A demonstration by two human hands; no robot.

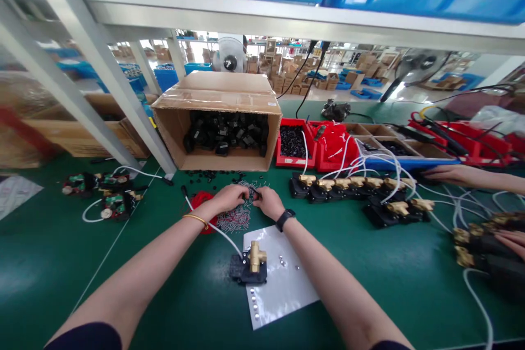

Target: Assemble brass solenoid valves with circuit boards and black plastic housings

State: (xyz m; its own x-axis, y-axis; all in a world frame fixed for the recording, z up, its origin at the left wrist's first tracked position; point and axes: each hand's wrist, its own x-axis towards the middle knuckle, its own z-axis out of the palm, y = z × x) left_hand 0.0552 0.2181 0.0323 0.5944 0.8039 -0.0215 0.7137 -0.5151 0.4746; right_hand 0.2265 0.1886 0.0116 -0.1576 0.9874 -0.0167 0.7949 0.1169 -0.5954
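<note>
My left hand (pixel 232 197), with a gold bangle at the wrist, is closed in a pinch over a pile of small metal screws (pixel 234 221). Facing it, my right hand (pixel 269 203) is also closed, its fingertips at a small dark piece (pixel 256 196) too small to name. A red round item (pixel 202 199) lies partly under my left wrist. Nearer to me, a black unit with a brass tee valve (pixel 256 258) and a white cable rests on the edge of a white plastic sheet (pixel 283 301). Several small shiny metal pieces (pixel 282 260) lie on that sheet.
A cardboard box (pixel 217 161) of black parts stands behind my hands. Red bins (pixel 296 163) and rows of brass-valve units (pixel 340 188) are to the right, beside a co-worker's hands (pixel 455 174). Opened units (pixel 117 202) lie left. A shelf beam (pixel 262 19) crosses overhead.
</note>
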